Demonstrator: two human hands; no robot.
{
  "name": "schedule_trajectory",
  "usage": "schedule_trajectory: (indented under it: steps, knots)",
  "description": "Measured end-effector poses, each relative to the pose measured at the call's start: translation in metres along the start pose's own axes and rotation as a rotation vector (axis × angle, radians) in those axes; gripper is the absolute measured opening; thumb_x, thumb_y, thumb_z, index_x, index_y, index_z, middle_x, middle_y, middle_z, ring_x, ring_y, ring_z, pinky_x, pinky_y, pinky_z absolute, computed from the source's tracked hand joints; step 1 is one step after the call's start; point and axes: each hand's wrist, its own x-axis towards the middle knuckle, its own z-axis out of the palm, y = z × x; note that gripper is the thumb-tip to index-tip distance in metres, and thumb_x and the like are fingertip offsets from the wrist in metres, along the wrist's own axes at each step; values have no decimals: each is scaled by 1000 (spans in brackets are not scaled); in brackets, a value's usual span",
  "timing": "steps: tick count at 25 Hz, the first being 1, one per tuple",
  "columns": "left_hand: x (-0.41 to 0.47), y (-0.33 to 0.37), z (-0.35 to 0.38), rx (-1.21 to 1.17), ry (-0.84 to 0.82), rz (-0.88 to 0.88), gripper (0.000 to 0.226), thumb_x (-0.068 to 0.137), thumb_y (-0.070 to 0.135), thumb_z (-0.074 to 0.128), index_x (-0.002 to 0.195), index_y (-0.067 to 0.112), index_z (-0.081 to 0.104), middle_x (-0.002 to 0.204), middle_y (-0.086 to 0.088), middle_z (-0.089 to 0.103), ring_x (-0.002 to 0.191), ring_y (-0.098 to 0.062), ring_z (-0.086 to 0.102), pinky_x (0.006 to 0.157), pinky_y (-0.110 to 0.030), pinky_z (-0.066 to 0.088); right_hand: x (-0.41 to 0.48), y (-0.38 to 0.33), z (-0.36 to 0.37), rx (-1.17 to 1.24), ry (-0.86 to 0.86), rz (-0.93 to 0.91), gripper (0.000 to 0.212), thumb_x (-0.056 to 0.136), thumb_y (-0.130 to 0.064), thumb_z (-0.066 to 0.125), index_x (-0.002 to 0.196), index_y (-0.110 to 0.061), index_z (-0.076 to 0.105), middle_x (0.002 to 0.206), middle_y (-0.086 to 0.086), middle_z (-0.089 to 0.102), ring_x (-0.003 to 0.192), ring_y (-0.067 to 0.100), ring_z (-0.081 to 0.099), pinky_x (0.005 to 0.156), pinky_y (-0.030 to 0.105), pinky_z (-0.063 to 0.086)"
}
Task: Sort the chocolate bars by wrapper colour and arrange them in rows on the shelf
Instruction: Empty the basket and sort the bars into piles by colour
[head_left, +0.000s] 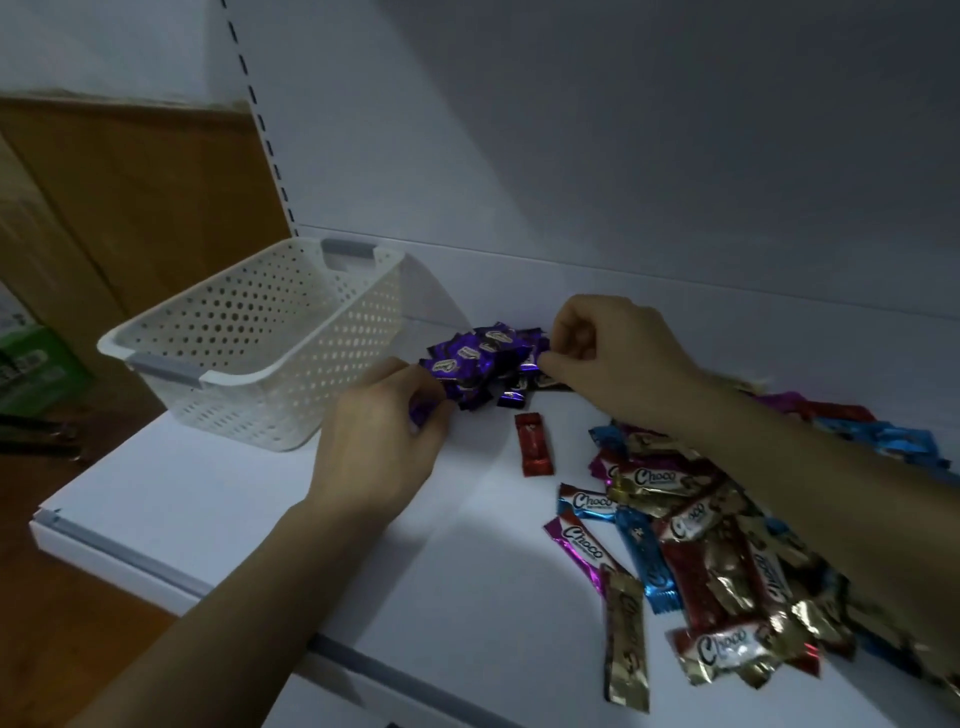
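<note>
Both forearms extend forward. The left grip (382, 434), fingers curled, pinches a purple bar (421, 411). The right grip (615, 353) pinches a second purple bar (535, 359) between thumb and forefinger.

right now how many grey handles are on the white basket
2. One handle sits on the far rim of the basket, the other on its near rim. Both show fully, and none seems hidden.
</note>
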Motion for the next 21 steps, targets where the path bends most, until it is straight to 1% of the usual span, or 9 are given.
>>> schedule_trajectory:
  steps: [3, 6, 10, 12, 14, 15, 17, 19, 21]
  knots:
    - [0, 22, -1, -57, -74, 162, 10, 85, 13, 72, 87, 23, 70, 90, 11, 59, 77, -8, 54, 68, -13, 41, -37, 27, -38, -3, 51, -4, 9, 87, -28, 74, 88, -30, 65, 89, -14, 64, 86, 0, 59, 70, 11, 42]
    - [3, 50, 6, -83, -163, 271, 10, 90, 17, 67, 96, 24, 70, 97, 14, 61, 88, -2, 54, 76, -8, 39, -67, 57, -69, -20, 79, 3, 9, 89, -31, 71, 96, -32, 66, 97, -16, 63, 93, 0, 59, 78, 19, 47]
    - [8, 94, 33, -167, -278, 407, 16, 94, 26, 57, 106, 24, 68, 107, 12, 61, 102, -7, 57, 86, -26, 47, -101, 91, -105, -36, 125, 31, 16, 94, -20, 67, 106, -30, 67, 103, -17, 61, 85, -7, 59, 72, 16, 43]
    - [14, 107, 46, -221, -364, 461, 25, 93, 27, 49, 111, 22, 66, 112, 10, 61, 108, -8, 56, 91, -30, 46, -113, 107, -117, -34, 165, 27, 22, 97, -10, 60, 108, -28, 68, 106, -15, 62, 91, -6, 59, 73, 9, 43]
    - [20, 109, 59, -308, -484, 489, 39, 88, 25, 42, 120, 19, 63, 124, 8, 60, 122, -8, 53, 102, -30, 44, -122, 125, -124, -1, 204, 40, 28, 100, -4, 53, 109, -24, 68, 106, -9, 65, 93, 1, 60, 75, 9, 44]
    - [20, 107, 64, -335, -538, 491, 45, 86, 24, 41, 126, 19, 61, 132, 8, 58, 129, -8, 50, 106, -30, 42, -126, 134, -124, -18, 202, 45, 29, 100, -3, 50, 109, -24, 68, 105, -5, 66, 91, 6, 61, 77, 14, 46]
    - [19, 98, 70, -338, -610, 474, 52, 88, 28, 41, 138, 23, 55, 144, 11, 51, 137, -6, 44, 111, -28, 37, -133, 151, -122, -128, 168, 20, 32, 101, -1, 48, 113, -23, 67, 105, 1, 67, 97, 17, 58, 84, 18, 43]
    - [17, 95, 75, -280, -646, 471, 53, 93, 40, 40, 146, 34, 46, 153, 16, 43, 142, -4, 37, 112, -29, 34, -138, 161, -129, -131, 140, 50, 35, 100, 1, 47, 117, -21, 67, 109, -1, 66, 102, 13, 53, 85, 5, 34]
    - [15, 98, 79, -199, -674, 466, 56, 94, 53, 37, 149, 45, 37, 158, 22, 33, 146, 1, 28, 113, -27, 28, -138, 163, -133, -82, 122, 96, 36, 100, 1, 46, 119, -23, 67, 115, -4, 64, 104, 4, 50, 84, -1, 31]
